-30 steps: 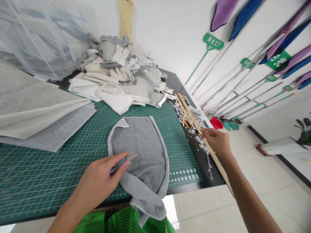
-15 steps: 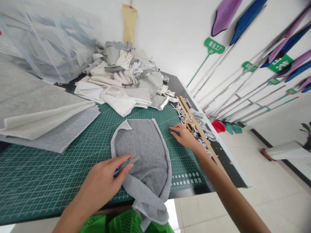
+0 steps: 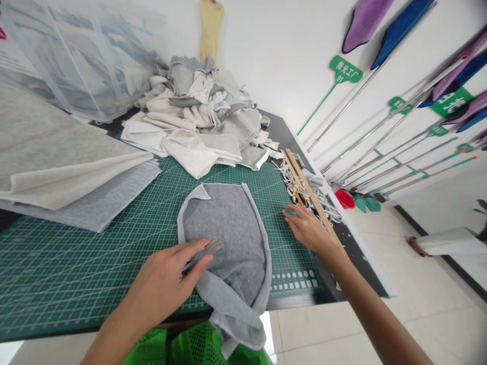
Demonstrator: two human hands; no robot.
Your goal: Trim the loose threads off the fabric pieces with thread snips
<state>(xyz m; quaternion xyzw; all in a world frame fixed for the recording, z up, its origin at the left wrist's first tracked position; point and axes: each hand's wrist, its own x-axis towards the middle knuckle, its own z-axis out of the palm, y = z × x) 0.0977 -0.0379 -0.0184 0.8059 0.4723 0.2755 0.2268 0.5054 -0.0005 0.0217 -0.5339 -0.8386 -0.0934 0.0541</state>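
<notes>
Right hand [image 3: 304, 227] shifted rightward, 1 clipper [image 3: 213, 247] in left hand [image 3: 171, 271], 1 gray cloth [image 3: 228, 223]

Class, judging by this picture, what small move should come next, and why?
Perhaps move the right hand across to steady the grey cloth: the left hand holds small clippers over it, while the right hand is apart from it, at the edge of the green mat.
</notes>
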